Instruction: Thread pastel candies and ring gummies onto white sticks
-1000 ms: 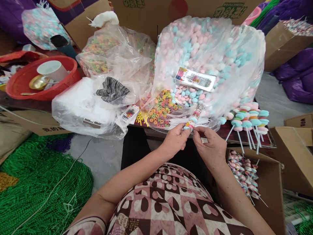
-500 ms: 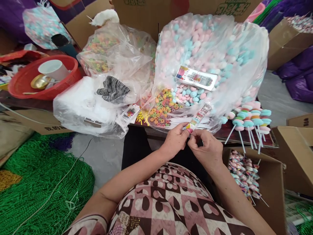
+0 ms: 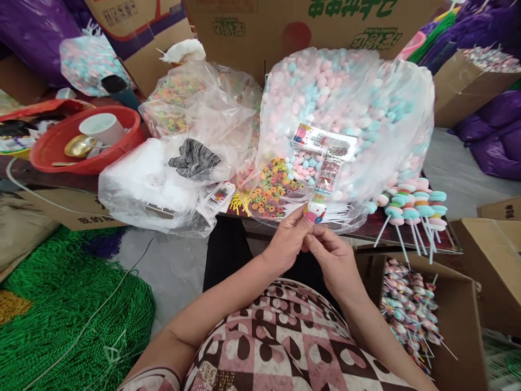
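Note:
My left hand (image 3: 290, 239) pinches the lower end of a printed clear candy wrapper (image 3: 326, 176). The wrapper stands up and away from me, with coloured candy showing through its lower part. Close against the left fingers, my right hand (image 3: 330, 251) is closed, thumb and fingers pressed together below the wrapper. What lies between the right fingertips is hidden. Just beyond are a stack of printed wrappers (image 3: 307, 138), pink and blue candies (image 3: 303, 163), colourful ring candies (image 3: 268, 187) and white sticks (image 3: 345, 213). Yellow ties (image 3: 236, 202) lie to the left.
Candy skewers (image 3: 413, 203) lie at the table's right end, above a carton (image 3: 458, 320) of wrapped ones. A large bag of candies (image 3: 366, 92) fills the back. Left are a white plastic bag (image 3: 134, 179), a red basin (image 3: 49, 155) and green bead strands (image 3: 81, 293).
The view has tilted up slightly. My right hand has moved in against the left, its fingers closing together. The wrapper now stands more upright.

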A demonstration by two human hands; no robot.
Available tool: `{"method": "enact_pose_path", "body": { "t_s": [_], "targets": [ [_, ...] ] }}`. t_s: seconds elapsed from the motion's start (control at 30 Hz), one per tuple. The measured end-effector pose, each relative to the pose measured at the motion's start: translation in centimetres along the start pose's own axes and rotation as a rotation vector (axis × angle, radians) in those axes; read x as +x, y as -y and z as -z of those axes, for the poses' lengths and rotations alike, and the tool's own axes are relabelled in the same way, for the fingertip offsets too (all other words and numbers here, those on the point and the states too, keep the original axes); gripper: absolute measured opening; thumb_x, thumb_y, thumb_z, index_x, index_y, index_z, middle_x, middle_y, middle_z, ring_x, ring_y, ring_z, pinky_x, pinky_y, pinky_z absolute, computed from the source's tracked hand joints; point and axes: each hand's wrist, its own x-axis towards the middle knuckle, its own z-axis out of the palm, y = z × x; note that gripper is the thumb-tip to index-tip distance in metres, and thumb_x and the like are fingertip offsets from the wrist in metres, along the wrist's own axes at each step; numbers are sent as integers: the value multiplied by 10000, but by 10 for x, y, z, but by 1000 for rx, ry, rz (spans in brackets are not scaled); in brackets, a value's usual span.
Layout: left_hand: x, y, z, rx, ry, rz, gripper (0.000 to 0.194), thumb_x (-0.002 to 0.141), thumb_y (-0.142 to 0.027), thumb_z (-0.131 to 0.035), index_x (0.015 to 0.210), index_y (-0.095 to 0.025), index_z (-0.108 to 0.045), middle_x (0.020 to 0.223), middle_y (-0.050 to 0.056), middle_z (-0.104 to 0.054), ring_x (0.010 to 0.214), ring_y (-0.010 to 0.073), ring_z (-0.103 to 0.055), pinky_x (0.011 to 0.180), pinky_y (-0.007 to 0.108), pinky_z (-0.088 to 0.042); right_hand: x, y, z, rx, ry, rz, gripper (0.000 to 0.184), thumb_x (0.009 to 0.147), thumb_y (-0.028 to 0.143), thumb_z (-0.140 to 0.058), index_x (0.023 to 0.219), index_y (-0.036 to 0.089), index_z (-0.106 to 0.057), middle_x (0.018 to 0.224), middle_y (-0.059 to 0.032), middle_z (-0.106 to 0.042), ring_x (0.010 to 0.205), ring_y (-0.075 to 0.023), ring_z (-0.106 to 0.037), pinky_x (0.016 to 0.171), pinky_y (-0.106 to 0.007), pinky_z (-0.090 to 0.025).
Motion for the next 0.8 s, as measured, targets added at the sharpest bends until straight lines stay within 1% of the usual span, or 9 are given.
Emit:
{"method": "enact_pose_path", "body": {
  "t_s": [0.13, 0.23, 0.27, 0.33, 0.4, 0.43, 0.5, 0.67, 0.8],
  "targets": [
    [-6, -1, 0, 90, -10, 77, 571, 752, -646, -644, 1131, -220, -644, 706, -15, -622, 468, 56, -409, 418, 196, -317, 0, -4, -4, 94, 35, -32, 187, 783, 368, -702, 806, 188, -655, 660, 27, -599, 603, -105, -526, 613, -246, -464],
    [-7, -4, 1, 223, -13, 46, 536, 831, -629, -551, 1212, -252, -573, 790, -18, -633, 407, 42, -359, 383, 202, -321, -1, -1, -4, 144, 51, -72, 222, 802, 395, -691, 782, 185, -624, 615, 34, -587, 537, -90, -507, 532, -217, -429],
    [-6, -6, 2, 313, -39, -30, 499, 856, -596, -537, 1219, -255, -556, 855, -5, -647, 439, 49, -419, 420, 209, -378, -2, 1, -4, 143, 44, -85, 232, 814, 405, -682, 786, 186, -610, 617, 31, -601, 526, -88, -516, 513, -210, -421],
    [-3, -10, 7, 572, -108, -285, 400, 888, -507, -544, 1176, -230, -561, 973, 36, -664, 642, 95, -588, 621, 246, -500, -4, 4, -2, 113, 26, -107, 244, 832, 424, -667, 821, 191, -594, 619, 24, -629, 512, -91, -540, 491, -202, -423],
    [1, -15, 13, 864, -142, -564, 290, 910, -423, -542, 1080, -194, -596, 1005, 74, -680, 879, 154, -639, 828, 300, -502, -5, 6, 1, 56, 2, -109, 259, 835, 441, -662, 879, 194, -595, 595, 27, -633, 487, -96, -544, 480, -204, -438],
    [3, -18, 15, 997, -136, -664, 254, 923, -394, -524, 1036, -184, -611, 990, 87, -691, 932, 175, -640, 873, 320, -487, -6, 7, 2, 28, -19, -97, 272, 833, 450, -660, 903, 195, -599, 571, 34, -621, 466, -95, -529, 464, -204, -435],
    [6, -23, 19, 1201, -122, -780, 239, 952, -350, -468, 988, -175, -627, 947, 97, -708, 924, 190, -650, 871, 331, -480, -6, 7, 4, -22, -63, -56, 287, 835, 461, -653, 932, 195, -606, 523, 50, -586, 429, -90, -487, 426, -196, -408],
    [6, -24, 18, 1398, -143, -849, 269, 975, -268, -373, 940, -167, -620, 855, 86, -695, 825, 181, -658, 775, 297, -480, -2, 8, 4, -90, -129, 40, 246, 864, 434, -630, 915, 194, -612, 470, 73, -516, 395, -73, -424, 386, -181, -333],
    [0, -19, 15, 1403, -42, -781, 297, 977, -296, -346, 862, -179, -594, 744, 59, -640, 700, 165, -624, 681, 280, -458, 2, 10, 5, -168, -144, 100, 242, 880, 434, -602, 907, 193, -610, 477, 69, -514, 405, -81, -433, 394, -197, -338]
  ]
}}
